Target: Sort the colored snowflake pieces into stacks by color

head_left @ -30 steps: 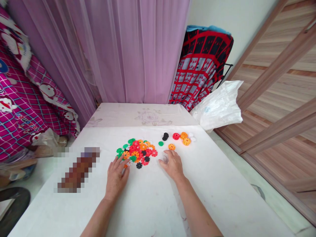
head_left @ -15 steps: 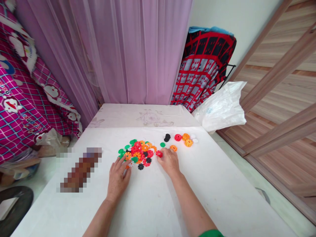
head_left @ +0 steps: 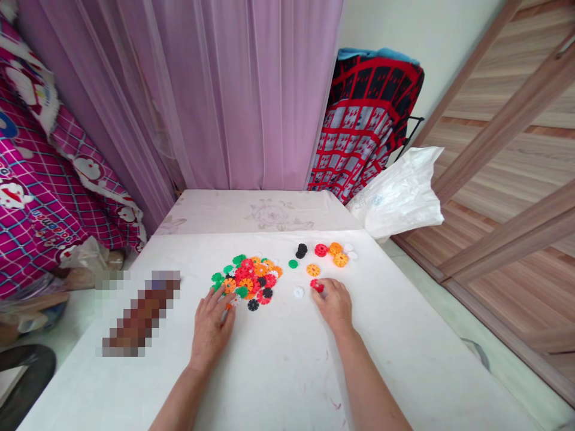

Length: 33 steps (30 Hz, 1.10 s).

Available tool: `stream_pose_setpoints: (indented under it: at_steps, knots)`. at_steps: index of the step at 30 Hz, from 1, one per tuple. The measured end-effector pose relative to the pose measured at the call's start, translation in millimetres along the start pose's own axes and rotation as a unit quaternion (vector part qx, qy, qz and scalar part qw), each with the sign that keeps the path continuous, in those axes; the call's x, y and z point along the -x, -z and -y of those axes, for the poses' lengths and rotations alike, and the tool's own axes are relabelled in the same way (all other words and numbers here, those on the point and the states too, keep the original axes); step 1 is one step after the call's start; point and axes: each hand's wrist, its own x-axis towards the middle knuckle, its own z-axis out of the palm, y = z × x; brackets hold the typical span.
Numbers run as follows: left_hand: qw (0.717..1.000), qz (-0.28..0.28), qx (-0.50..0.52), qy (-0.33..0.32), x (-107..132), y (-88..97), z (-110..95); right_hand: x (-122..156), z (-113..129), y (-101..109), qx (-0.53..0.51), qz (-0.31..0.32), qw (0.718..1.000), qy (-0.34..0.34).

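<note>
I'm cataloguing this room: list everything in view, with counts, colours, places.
disc pile: uncountable, multicoloured, mid-table
black discs: 2+, black, right of pile
red discs: unclear, red, right of black
orange discs: 2+, orange, right of red
white discs: 2+, white, right of orange
green disc: 1, green, right of pile
lone orange disc: 1, orange, right of green
lone white disc: 1, white, right of pile
held disc: unclear, red, right of lone white
table: 1, white-covered, foreground
pixelated patch: 1, brownish, table left
floor clutter: uncounted, mixed, left
curtain: 1, purple, rear
checked cloth: 1, magenta, left
patterned cloth: 1, red-black, rear right
plastic bag: 1, white, right
wood panels: several, brown, far right
left hand: 1, at pile
right hand: 1, holding red
</note>
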Motion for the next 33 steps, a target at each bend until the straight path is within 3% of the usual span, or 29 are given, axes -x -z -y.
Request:
stream_pose_setpoints:
  at_steps: [14,21,25,33]
  knots:
    - [1.000,-0.013,0.018,0.000,1,-4.1,3,4,3,2,0.015,-0.015,1.000,-0.022]
    - [1.000,-0.013,0.019,0.003,0,-3.1,2,1,-1,-7,-0.002,-0.024,0.999,-0.024]
    - [1.000,-0.015,0.017,0.002,1,-2.9,1,-12,13,-13,-0.030,-0.037,0.999,0.005]
    - [1.000,-0.013,0.017,0.000,2,-4.4,3,-30,45,-18,-0.029,0.047,0.998,0.029]
